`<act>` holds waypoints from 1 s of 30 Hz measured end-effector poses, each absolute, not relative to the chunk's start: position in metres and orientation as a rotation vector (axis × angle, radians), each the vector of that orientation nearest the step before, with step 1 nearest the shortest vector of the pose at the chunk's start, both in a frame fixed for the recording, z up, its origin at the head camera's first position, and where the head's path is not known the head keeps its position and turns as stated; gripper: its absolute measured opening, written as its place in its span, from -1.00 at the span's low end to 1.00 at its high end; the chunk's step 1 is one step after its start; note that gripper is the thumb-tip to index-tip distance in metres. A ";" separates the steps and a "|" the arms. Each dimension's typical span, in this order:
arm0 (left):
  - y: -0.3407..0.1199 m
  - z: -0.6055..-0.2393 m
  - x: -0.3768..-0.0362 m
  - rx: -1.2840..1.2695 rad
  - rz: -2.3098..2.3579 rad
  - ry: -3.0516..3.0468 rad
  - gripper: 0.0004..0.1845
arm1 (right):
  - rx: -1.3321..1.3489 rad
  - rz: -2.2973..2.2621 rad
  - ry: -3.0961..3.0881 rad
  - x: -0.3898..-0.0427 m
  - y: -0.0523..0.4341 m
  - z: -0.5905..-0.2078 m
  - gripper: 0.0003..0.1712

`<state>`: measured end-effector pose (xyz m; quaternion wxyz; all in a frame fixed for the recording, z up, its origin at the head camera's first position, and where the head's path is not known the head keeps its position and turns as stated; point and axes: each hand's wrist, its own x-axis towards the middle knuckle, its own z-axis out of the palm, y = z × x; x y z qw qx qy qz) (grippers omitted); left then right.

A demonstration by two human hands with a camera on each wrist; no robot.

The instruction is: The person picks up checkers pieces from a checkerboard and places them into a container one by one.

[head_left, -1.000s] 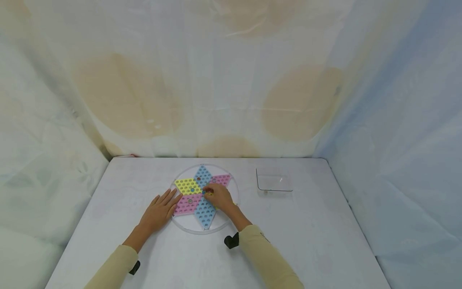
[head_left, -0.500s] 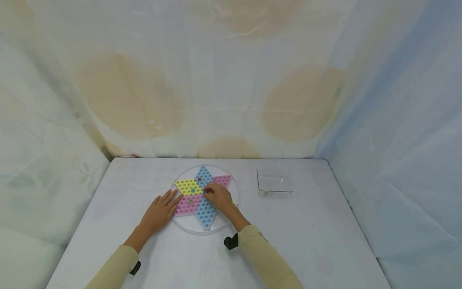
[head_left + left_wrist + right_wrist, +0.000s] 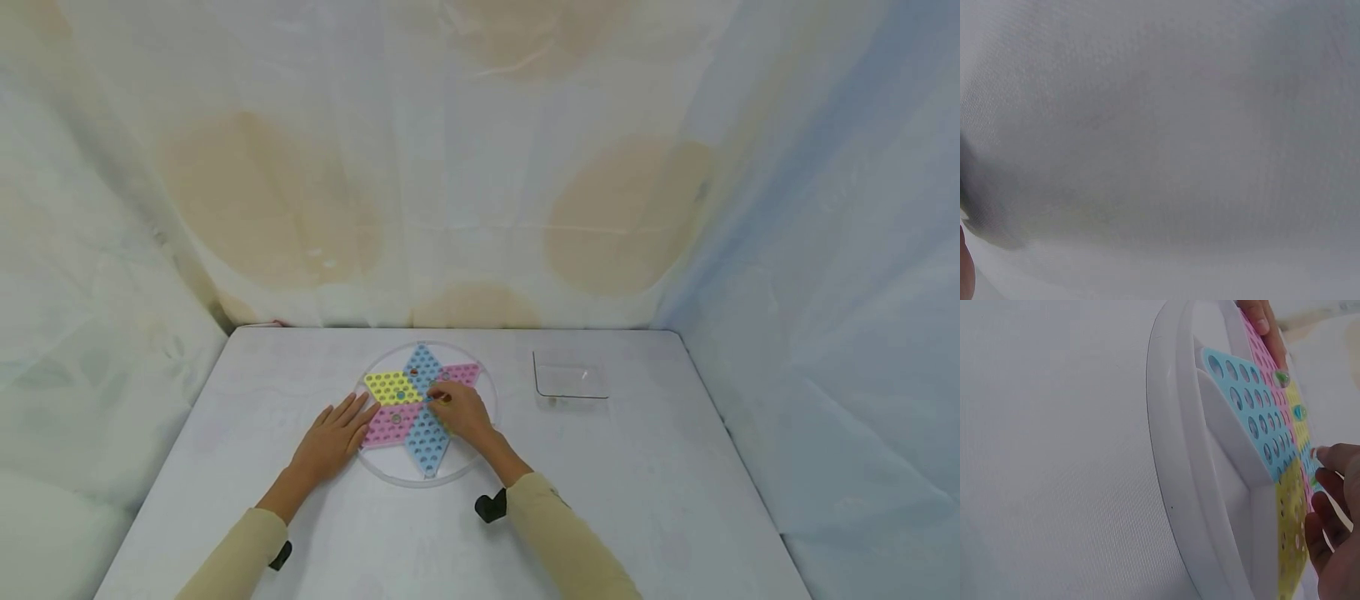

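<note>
- The board (image 3: 423, 412), a round star-patterned tray, lies mid-table (image 3: 637, 467).
- Left hand (image 3: 330, 437) rests flat, fingers straight, on the board's left edge.
- Right hand (image 3: 461, 410) pinches a small marble (image 3: 446, 398) over the board's centre.
- A clear box (image 3: 570, 379) sits to the right, apart.

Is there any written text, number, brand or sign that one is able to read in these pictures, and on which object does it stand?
None: no readable text shows in any view.
The star board bears only coloured fields with holes.
The clear box shows no label.
The table and the cloth backdrop are unmarked.
</note>
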<state>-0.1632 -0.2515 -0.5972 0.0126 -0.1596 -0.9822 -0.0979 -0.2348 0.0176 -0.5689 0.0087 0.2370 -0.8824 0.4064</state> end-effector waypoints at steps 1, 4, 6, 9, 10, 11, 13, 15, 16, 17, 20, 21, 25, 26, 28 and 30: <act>-0.251 -0.597 -0.163 -0.496 -0.310 -3.062 -0.43 | 0.744 1.277 -2.741 -0.235 0.019 -0.569 -0.81; -0.251 -0.596 -0.163 -0.496 -0.327 -3.053 -0.43 | 0.756 1.299 -2.698 -0.235 0.024 -0.570 -0.82; -0.251 -0.597 -0.163 -0.498 -0.318 -3.048 -0.43 | 0.759 1.315 -2.676 -0.235 0.028 -0.569 -0.82; -0.252 -0.598 -0.164 -0.497 -0.308 -3.048 -0.43 | 0.752 1.333 -2.669 -0.234 0.034 -0.568 -0.81; -0.253 -0.599 -0.164 -0.494 -0.303 -3.052 -0.43 | 0.749 1.336 -2.669 -0.234 0.036 -0.567 -0.81; -0.253 -0.600 -0.165 -0.492 -0.307 -3.051 -0.43 | 0.743 1.331 -2.672 -0.234 0.038 -0.567 -0.80; -0.254 -0.601 -0.165 -0.490 -0.320 -3.054 -0.43 | 0.740 1.318 -2.665 -0.235 0.044 -0.566 -0.81; -0.254 -0.601 -0.165 -0.484 -0.328 -3.063 -0.43 | 0.736 1.299 -2.655 -0.236 0.050 -0.565 -0.81; -0.255 -0.602 -0.165 -0.483 -0.327 -3.065 -0.43 | 0.733 1.294 -2.648 -0.236 0.053 -0.565 -0.81; -0.255 -0.602 -0.166 -0.483 -0.329 -3.066 -0.43 | 0.724 1.296 -2.645 -0.237 0.056 -0.564 -0.81; -0.255 -0.602 -0.166 -0.483 -0.331 -3.063 -0.43 | 0.693 1.320 -2.631 -0.240 0.067 -0.565 -0.81; -0.255 -0.601 -0.166 -0.482 -0.333 -3.062 -0.43 | 0.679 1.332 -2.631 -0.242 0.071 -0.564 -0.80; -0.256 -0.601 -0.166 -0.477 -0.332 -3.070 -0.43 | 0.631 1.367 -2.609 -0.248 0.084 -0.562 -0.80; -0.256 -0.601 -0.166 -0.474 -0.332 -3.075 -0.43 | 0.620 1.370 -2.604 -0.249 0.088 -0.560 -0.80; -0.257 -0.602 -0.166 -0.475 -0.330 -3.077 -0.43 | 0.608 1.380 -2.584 -0.251 0.094 -0.558 -0.80; -0.257 -0.603 -0.167 -0.476 -0.324 -3.078 -0.43 | 0.588 1.396 -2.571 -0.254 0.100 -0.554 -0.81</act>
